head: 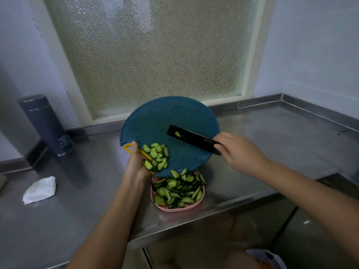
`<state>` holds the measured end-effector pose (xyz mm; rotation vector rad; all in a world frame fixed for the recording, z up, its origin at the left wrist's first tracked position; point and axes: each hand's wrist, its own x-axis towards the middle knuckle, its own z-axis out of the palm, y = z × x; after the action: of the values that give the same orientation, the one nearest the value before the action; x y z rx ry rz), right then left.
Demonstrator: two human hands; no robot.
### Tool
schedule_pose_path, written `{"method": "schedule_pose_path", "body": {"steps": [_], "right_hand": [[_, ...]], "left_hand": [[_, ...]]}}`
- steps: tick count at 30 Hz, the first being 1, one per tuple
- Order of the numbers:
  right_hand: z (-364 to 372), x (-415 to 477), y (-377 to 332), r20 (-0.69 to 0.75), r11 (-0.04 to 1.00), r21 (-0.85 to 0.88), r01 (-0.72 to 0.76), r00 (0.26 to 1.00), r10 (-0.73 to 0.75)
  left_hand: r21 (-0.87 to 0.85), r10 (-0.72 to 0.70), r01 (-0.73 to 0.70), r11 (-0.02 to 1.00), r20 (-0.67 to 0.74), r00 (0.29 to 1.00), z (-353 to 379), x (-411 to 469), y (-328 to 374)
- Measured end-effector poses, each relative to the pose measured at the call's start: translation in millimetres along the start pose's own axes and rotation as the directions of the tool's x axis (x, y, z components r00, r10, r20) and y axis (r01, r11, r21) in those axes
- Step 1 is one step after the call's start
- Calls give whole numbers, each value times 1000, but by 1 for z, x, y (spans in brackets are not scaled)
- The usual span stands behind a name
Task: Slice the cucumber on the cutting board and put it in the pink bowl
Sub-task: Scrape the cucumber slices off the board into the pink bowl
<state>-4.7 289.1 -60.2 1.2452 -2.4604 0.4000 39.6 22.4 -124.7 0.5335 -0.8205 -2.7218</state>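
The left hand (136, 164) gripped the tilted cutting board (171, 117) over the pink bowl (174, 208); the right hand (239, 150) clasped the knife (192, 138). Most cucumber slices (176, 189) lay in the bowl (some were on the board). A careless sweep could throw these onto the counter (77, 191).

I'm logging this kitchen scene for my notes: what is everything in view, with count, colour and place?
counter: one, steel, under everything
window: one, frosted, behind the counter
pink bowl: one, pink, near the counter's front edge
cutting board: one, teal with a yellow handle, tilted over the pink bowl
knife: one, black, blade against the cutting board
cucumber slices: many, green; a cluster low on the cutting board, a pile in the pink bowl, one piece stuck to the knife
flask: one, dark grey, upright, rear left
tissue: one, white, crumpled, left on the counter
left hand: grips the cutting board's handle side
right hand: holds the knife
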Motion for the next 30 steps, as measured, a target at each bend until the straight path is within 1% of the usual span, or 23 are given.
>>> {"method": "schedule_pose_path", "body": {"steps": [4, 6, 8, 11, 13, 16, 19, 23, 25, 27, 30], "right_hand": [[-8, -39, 21, 15, 991, 12, -137, 991, 137], [-4, -61, 27, 40, 978, 56, -203, 979, 201], [4, -80, 25, 73, 962, 118, -248, 968, 241], [11, -98, 16, 115, 936, 147, -319, 946, 304], [9, -103, 10, 121, 901, 209, -379, 925, 361], [0, -102, 7, 120, 877, 244, -413, 911, 395], [-11, -93, 4, 95, 892, 236, -386, 922, 375], [-21, -62, -1, -51, 960, 129, -247, 965, 255], [-23, -37, -3, -98, 978, 79, -195, 975, 202], [-21, -13, -3, -99, 989, 42, -141, 985, 144], [-15, 12, -1, -64, 997, -3, -79, 995, 79]], "left_hand": [[-16, 1, -1, 1000, 0, 1000, -3, 4, -1], [-30, 14, -14, 999, -4, 1000, -5, 6, -3], [-36, 25, -25, 999, -14, 1000, -6, 8, -3], [-41, 43, -44, 998, -30, 999, -6, 9, -4], [-39, 47, -49, 998, -46, 998, -7, 8, -4], [-42, 64, -66, 997, -55, 996, -7, 6, -4], [-48, 51, -53, 997, -25, 998, 0, 0, -4], [1, 41, -41, 999, 46, 998, 16, -14, -4], [17, 30, -31, 999, 49, 998, 23, -20, -5], [21, 8, -10, 1000, 68, 998, 31, -26, -8], [21, -34, 32, 999, 103, 994, 43, -38, -14]]}}
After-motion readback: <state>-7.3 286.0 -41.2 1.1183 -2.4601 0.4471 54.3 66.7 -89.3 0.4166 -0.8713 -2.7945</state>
